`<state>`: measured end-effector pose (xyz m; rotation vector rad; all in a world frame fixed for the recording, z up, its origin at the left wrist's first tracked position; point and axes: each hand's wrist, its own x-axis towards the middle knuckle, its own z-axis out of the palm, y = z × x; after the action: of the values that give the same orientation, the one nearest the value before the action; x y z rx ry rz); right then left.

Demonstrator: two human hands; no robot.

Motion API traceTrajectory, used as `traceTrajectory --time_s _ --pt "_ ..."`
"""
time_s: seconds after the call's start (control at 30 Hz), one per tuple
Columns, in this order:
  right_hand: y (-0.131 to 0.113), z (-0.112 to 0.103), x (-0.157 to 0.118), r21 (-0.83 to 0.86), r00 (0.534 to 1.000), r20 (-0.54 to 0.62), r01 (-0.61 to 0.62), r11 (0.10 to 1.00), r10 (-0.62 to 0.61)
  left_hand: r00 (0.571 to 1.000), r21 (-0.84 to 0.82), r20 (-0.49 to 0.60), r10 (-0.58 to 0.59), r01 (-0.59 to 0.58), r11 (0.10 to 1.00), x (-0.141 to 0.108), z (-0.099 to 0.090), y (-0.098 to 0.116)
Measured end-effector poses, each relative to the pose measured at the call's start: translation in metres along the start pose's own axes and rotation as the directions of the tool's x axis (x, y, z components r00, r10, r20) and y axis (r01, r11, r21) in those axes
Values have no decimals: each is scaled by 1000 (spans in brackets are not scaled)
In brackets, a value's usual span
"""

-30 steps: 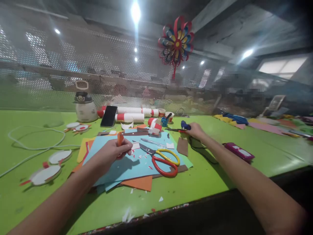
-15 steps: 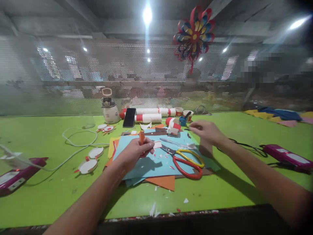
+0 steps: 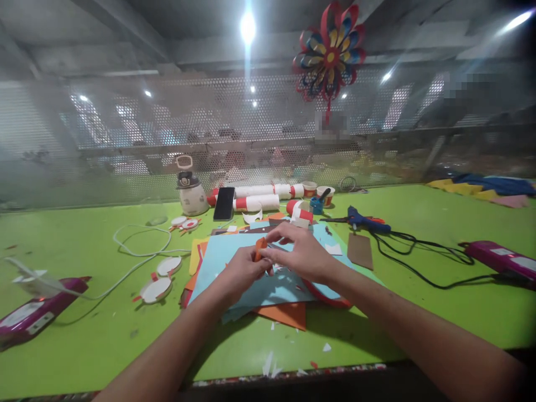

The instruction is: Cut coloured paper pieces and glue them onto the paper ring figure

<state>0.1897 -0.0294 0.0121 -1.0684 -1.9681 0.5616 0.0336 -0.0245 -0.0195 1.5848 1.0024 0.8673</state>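
My left hand [image 3: 245,272] is closed on a small folded orange paper piece [image 3: 260,247], held above the light blue paper sheets [image 3: 218,251]. From the right, my right hand [image 3: 304,251] reaches over with bent fingers, its thumb and fingertips at the same piece. Below the right wrist a red handle of the scissors [image 3: 335,300] shows; the hand covers most of the rest. White and red paper scraps lie on the blue sheet. A blue glue gun [image 3: 368,220] lies to the right, beside a brown card [image 3: 359,251].
White-and-red paper rolls [image 3: 256,202], a phone [image 3: 224,204], a bottle [image 3: 192,195] and a blue glue pot [image 3: 317,205] stand or lie behind. White paper discs [image 3: 156,289] are at left. Purple power strips [image 3: 498,257] with trailing cords flank both sides. A paper flower [image 3: 330,56] hangs above.
My right hand has moved left from beside the glue gun to the orange piece in my left hand. The glue gun and brown card are now uncovered; the scissors are mostly hidden.
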Motion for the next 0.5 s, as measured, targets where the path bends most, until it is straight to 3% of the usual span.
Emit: traceTrajectory --time_s 0.13,0.23,0.4,0.5 --pt "1 9 -3 25 1000 -24 1 1000 -1 1000 52 3 3 -3 999 2 5 -5" --pt "0 8 -3 161 999 -2 -36 986 37 1000 104 6 17 -17 994 4 6 -7" --pt "2 -20 -2 436 993 7 -106 894 115 999 151 14 30 -32 988 4 0 -5" --pt "10 -44 -2 590 992 80 -122 798 93 999 116 37 25 -29 993 2 -6 0"
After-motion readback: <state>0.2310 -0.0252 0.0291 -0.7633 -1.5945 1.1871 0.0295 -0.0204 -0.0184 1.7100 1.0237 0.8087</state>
